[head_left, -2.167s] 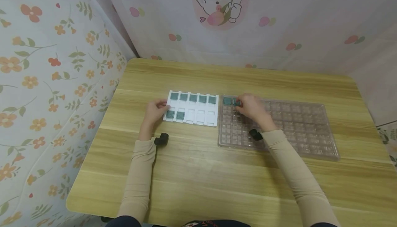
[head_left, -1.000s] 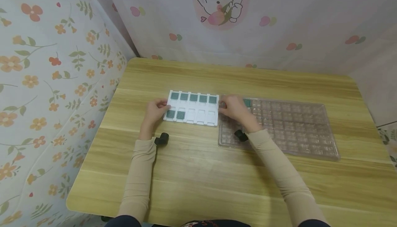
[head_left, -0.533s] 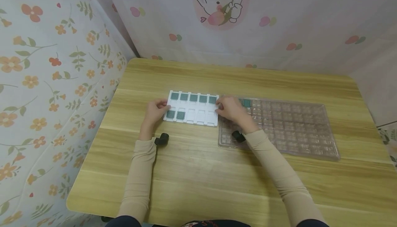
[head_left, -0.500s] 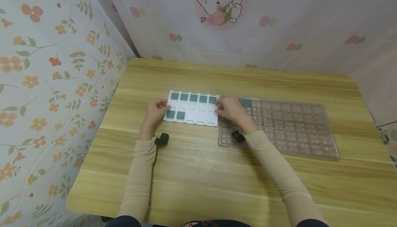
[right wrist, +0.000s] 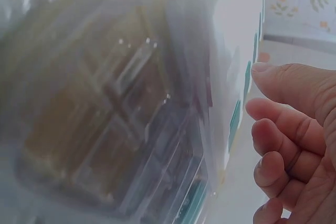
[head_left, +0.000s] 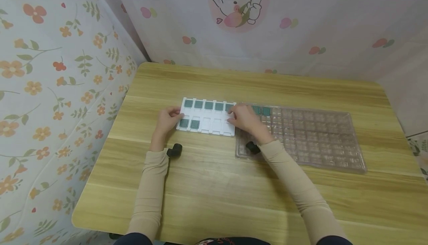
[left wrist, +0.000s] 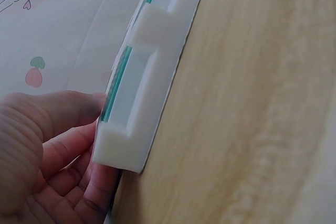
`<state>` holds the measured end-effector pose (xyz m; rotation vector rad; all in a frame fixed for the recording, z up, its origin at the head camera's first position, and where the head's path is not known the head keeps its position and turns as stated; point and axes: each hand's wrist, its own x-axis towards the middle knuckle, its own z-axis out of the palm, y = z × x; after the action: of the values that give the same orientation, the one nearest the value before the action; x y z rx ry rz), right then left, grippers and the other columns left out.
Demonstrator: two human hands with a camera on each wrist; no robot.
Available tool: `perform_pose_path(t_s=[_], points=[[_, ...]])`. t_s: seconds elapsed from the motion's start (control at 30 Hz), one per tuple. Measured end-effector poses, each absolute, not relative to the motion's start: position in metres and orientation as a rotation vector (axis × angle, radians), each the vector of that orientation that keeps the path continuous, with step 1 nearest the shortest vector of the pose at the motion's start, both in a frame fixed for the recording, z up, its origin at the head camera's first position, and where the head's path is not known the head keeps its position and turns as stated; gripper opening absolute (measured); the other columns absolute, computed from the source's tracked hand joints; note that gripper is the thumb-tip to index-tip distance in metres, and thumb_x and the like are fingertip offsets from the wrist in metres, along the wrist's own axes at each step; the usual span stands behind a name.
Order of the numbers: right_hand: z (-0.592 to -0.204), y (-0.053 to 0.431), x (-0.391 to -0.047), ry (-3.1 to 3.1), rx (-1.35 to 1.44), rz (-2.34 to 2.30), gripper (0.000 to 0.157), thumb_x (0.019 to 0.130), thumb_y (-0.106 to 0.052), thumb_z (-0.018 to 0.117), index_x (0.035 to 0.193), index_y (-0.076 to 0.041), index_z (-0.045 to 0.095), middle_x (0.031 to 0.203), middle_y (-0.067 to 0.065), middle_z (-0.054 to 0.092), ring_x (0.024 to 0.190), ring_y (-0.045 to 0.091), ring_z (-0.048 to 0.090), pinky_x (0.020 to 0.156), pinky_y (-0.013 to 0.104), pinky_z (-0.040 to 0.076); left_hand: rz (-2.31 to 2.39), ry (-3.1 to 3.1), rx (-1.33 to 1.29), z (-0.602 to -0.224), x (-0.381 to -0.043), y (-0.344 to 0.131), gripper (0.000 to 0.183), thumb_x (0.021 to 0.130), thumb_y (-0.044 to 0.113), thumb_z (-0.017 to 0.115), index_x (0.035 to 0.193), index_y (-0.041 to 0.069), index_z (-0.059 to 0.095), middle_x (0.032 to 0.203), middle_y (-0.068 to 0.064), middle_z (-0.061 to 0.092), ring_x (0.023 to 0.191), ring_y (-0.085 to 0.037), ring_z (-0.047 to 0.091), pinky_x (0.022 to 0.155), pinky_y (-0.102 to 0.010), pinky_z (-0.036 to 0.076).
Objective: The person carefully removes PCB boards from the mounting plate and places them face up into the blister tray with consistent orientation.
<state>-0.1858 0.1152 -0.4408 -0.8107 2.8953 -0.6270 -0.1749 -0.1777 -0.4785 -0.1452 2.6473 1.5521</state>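
My left hand [head_left: 168, 121] grips the left edge of a white plastic tray [head_left: 208, 120], thumb on top. In the left wrist view that hand's thumb and fingers hold the tray's corner. Green square chips [head_left: 208, 105] fill the tray's far row, and two more chips [head_left: 195, 124] sit at the left of its near row. My right hand [head_left: 245, 118] is over the tray's right end, thumb and index finger apart beside the last far-row chip, which is partly covered. The right wrist view shows that hand's fingers [right wrist: 283, 124] loosely bent with nothing between them.
A clear plastic tray [head_left: 321, 141] with many small square pockets lies right of the white one. Green chips [head_left: 266, 111] sit in its far row, partly behind my right hand. Both trays lie on a wooden table [head_left: 214, 185]; a patterned curtain [head_left: 301, 33] hangs behind.
My right hand has moved left from the clear tray's far row to the white tray's right end, uncovering chips in the clear tray. My left hand has stayed on the white tray.
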Motion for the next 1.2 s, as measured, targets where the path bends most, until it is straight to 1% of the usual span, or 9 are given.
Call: perform_pose_path(t_s=[0.33,0.73,0.77,0.87,0.9,1.0,1.07,1.13,1.2], points=[[-0.44,0.102,-0.183,2.842,-0.808,-0.661,0.025,0.083,-0.014,0.07,0.102,0.001,0.069,0.059,0.002,0.051,0.051,0.012,0.04,0.05,0.026,0.035,1.546,2.661,-0.144,-0.477,-0.174,-0.177,0.031,0.085,0.005,0.065,0.113,-0.009,0.061,0.101,-0.023,0.063,0.088,-0.028,0.057,0.07,-0.021,0.043],[-0.441,0.088,-0.18,2.854,-0.88,-0.588,0.025,0.082,-0.015,0.07,0.102,0.0,0.069,0.066,0.003,0.057,0.061,0.016,0.048,0.066,0.034,0.044,1.549,2.666,-0.136,-0.478,-0.174,-0.177,0.031,0.085,0.006,0.065,0.112,-0.009,0.062,0.1,-0.023,0.062,0.087,-0.027,0.057,0.071,-0.023,0.043],[-0.441,0.087,-0.18,2.845,-0.87,-0.591,0.026,0.082,-0.016,0.07,0.103,0.0,0.069,0.066,0.003,0.057,0.062,0.016,0.048,0.068,0.036,0.044,1.553,2.661,-0.139,-0.477,-0.174,-0.177,0.031,0.085,0.006,0.065,0.112,-0.009,0.062,0.1,-0.023,0.062,0.088,-0.028,0.056,0.072,-0.023,0.043],[-0.441,0.084,-0.18,2.832,-0.859,-0.592,0.026,0.083,-0.017,0.069,0.104,-0.001,0.068,0.066,0.002,0.055,0.063,0.016,0.048,0.085,0.047,0.042,1.549,2.658,-0.14,-0.477,-0.175,-0.177,0.032,0.086,0.006,0.065,0.113,-0.009,0.061,0.1,-0.023,0.062,0.088,-0.028,0.056,0.072,-0.024,0.043],[-0.441,0.083,-0.18,2.833,-0.863,-0.588,0.026,0.083,-0.017,0.069,0.104,-0.001,0.068,0.066,0.001,0.055,0.063,0.016,0.047,0.086,0.049,0.041,1.543,2.66,-0.138,-0.477,-0.175,-0.177,0.032,0.086,0.007,0.065,0.113,-0.009,0.061,0.1,-0.022,0.062,0.088,-0.028,0.056,0.072,-0.024,0.043],[-0.441,0.079,-0.18,2.847,-0.891,-0.572,0.026,0.083,-0.018,0.069,0.103,-0.002,0.069,0.064,0.0,0.054,0.06,0.015,0.046,0.08,0.045,0.045,1.537,2.662,-0.143,-0.478,-0.175,-0.177,0.032,0.086,0.007,0.065,0.113,-0.008,0.061,0.101,-0.022,0.062,0.088,-0.028,0.056,0.072,-0.025,0.043],[-0.44,0.078,-0.18,2.858,-0.915,-0.569,0.025,0.083,-0.018,0.07,0.103,-0.002,0.069,0.062,0.0,0.054,0.057,0.014,0.045,0.065,0.035,0.046,1.537,2.665,-0.14,-0.478,-0.175,-0.178,0.032,0.086,0.007,0.065,0.113,-0.009,0.061,0.101,-0.022,0.062,0.088,-0.028,0.056,0.072,-0.025,0.043],[-0.44,0.075,-0.18,2.854,-0.93,-0.586,0.025,0.083,-0.017,0.069,0.102,-0.002,0.07,0.062,0.001,0.054,0.056,0.013,0.044,0.053,0.028,0.04,1.546,2.664,-0.14,-0.478,-0.175,-0.178,0.032,0.085,0.006,0.065,0.113,-0.009,0.062,0.1,-0.022,0.062,0.088,-0.028,0.056,0.072,-0.024,0.043],[-0.44,0.073,-0.179,2.844,-0.936,-0.608,0.024,0.083,-0.016,0.069,0.102,-0.001,0.069,0.063,0.002,0.054,0.056,0.013,0.044,0.052,0.025,0.037,1.55,2.668,-0.134,-0.478,-0.174,-0.178,0.031,0.085,0.006,0.065,0.112,-0.009,0.062,0.1,-0.023,0.062,0.087,-0.028,0.056,0.072,-0.024,0.043]])
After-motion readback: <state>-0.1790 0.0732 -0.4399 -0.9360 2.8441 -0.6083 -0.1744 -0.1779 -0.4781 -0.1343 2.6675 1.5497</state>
